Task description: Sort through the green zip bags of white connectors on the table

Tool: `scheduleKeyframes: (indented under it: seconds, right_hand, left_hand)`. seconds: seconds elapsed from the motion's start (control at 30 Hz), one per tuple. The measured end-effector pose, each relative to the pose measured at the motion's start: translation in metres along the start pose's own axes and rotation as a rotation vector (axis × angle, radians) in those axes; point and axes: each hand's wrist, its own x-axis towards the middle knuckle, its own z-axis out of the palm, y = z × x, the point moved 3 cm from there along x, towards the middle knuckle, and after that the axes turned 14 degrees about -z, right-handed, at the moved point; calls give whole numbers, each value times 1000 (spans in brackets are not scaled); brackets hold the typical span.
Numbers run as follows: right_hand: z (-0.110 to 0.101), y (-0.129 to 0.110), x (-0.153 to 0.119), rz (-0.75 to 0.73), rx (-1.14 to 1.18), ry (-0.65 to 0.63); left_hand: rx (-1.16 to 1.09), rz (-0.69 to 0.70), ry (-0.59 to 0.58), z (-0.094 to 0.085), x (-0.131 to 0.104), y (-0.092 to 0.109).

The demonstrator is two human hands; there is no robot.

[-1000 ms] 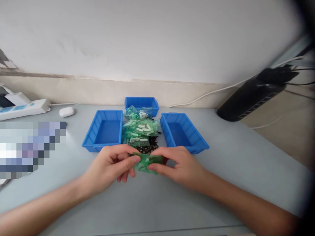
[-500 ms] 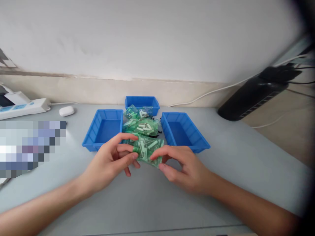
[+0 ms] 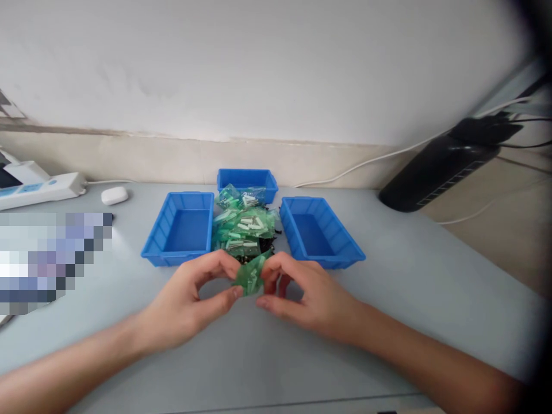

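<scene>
A small green clear bag (image 3: 250,277) with pale pieces inside is held between both hands, above the grey table. My left hand (image 3: 194,293) grips its left side between thumb and fingers. On the right, my right hand (image 3: 302,293) has its curled fingers against the bag's other edge. Just beyond the hands lies a pile of similar green bags (image 3: 245,221), with white pieces and screws showing through, and small black parts (image 3: 266,246) beside them. Blue trays stand left (image 3: 187,230) and right (image 3: 317,230) of the pile, with a smaller blue tray (image 3: 248,178) behind.
A white power strip (image 3: 56,187) and a small white case (image 3: 114,195) are at the back left. A blurred-out object (image 3: 47,259) lies at the left. At the back right, a black cylinder (image 3: 431,167) leans near a white cable (image 3: 366,163).
The held bag has been lowered and tilted, looking narrower and more folded. My hands have drawn closer together, uncovering more of the pile and the black parts. The view has shifted slightly.
</scene>
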Motion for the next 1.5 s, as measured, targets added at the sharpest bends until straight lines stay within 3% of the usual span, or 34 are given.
scheduleKeyframes:
  seconds: [0.23, 0.4, 0.53, 0.8, 1.5]
  right_hand:
    - [3, -3, 2, -30, 42, -71]
    - [2, -1, 1, -49, -15, -45]
    - [-1, -1, 1, -43, -2, -16]
    - [-6, -1, 4, -27, 12, 33]
    - [-4, -1, 5, -11, 54, 10]
  left_hand:
    - [249, 146, -81, 3, -6, 8]
    - [235, 213, 28, 1, -3, 5]
    - [78, 114, 145, -1, 1, -1]
    - [67, -88, 83, 0, 7, -6]
    - [96, -95, 65, -1, 7, -4]
